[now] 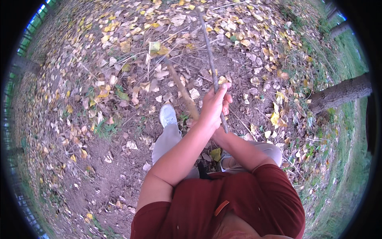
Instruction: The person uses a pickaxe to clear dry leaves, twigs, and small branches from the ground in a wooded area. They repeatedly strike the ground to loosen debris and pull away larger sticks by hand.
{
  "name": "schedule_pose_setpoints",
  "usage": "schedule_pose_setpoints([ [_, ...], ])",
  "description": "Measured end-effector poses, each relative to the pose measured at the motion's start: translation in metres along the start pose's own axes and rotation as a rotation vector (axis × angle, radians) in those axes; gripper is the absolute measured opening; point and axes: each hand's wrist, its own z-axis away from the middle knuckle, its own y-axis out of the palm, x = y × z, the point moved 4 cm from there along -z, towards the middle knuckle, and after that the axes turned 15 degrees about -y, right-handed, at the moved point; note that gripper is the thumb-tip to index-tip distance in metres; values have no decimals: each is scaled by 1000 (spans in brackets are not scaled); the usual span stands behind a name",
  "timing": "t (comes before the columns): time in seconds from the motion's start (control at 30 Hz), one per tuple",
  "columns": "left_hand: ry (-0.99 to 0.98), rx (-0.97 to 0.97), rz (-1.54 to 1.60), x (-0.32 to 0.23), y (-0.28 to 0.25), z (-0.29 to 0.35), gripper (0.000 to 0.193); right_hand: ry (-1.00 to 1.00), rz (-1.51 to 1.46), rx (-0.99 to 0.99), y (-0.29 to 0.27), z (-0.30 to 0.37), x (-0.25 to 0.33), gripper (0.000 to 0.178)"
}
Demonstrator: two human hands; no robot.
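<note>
My left hand (217, 101) is closed around a long, thin grey stick (207, 44). The stick slants up and away over the ground, and its lower end comes down past my wrist. My forearms cross, with the left one on top. Mostly hidden under it, my right hand (192, 122) grips the lower end of a wooden-handled tool (181, 87). That brown handle points up and to the left of the stick. At its far end is a dark head, blurred and partly lost among leaves, so its shape is unclear.
Dry yellow and brown leaves (115, 79) cover the soil, with twigs and green weeds among them. A tree trunk (340, 93) stands at the right, with grass beyond. My left shoe (168, 115) is planted beside the tool's handle, and my bent knees are below my arms.
</note>
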Motion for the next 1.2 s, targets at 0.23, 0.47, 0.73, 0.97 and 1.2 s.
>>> schedule_pose_setpoints([
  [0.23, 99, -30, -47, -2, -9, -3, 30, -88, -19, -194, -28, 69, 111, 18],
  [0.47, -236, -142, -317, 35, -35, -7, 11, -398, -976, -202, -110, 113, 139, 24],
  [0.73, -294, -220, -2202, 142, -133, -44, 25, -439, -1212, -123, -139, 133, 166, 28],
  [0.97, 302, -1212, -2434, -71, -311, -22, 23, -231, -1231, 102, -123, 135, 168, 22],
  [1.2, -133, -527, -1547, -16, -236, -1, 37, -231, -1089, 66, -115, 119, 171, 24],
])
